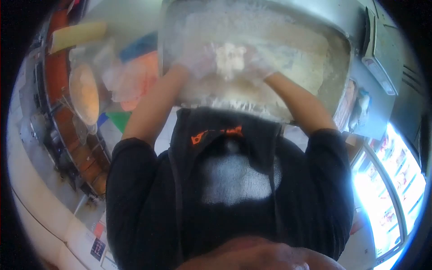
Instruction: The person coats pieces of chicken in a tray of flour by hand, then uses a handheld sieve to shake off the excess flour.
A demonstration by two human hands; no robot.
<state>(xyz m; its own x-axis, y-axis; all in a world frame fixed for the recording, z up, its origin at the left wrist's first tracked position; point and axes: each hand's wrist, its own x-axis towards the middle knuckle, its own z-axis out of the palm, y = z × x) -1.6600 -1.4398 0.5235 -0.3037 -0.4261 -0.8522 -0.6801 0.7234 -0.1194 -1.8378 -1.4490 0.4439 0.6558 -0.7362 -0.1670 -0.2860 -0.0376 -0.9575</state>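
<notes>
A pale, flour-coated lump (pixel 230 62), possibly dough or breaded food, shows over a large metal tray (pixel 165 36). My left hand (pixel 201 63) is against its left side and my right hand (pixel 260 66) against its right, so the lump sits gripped between them. Both hands look whitish, as if floured or gloved. Haze over the view blurs the fingers, and their exact placement is hard to make out. Pale powder coats the tray floor, thickest along the near edge.
Left of the tray are an orange-red container (pixel 137 81), a blue item (pixel 139 46) and a round tan bowl or basket (pixel 84 93). A yellowish roll-like object (pixel 77 36) lies farther back. At right stand a clear bag (pixel 361 108) and a lit glass-door display fridge (pixel 382 193).
</notes>
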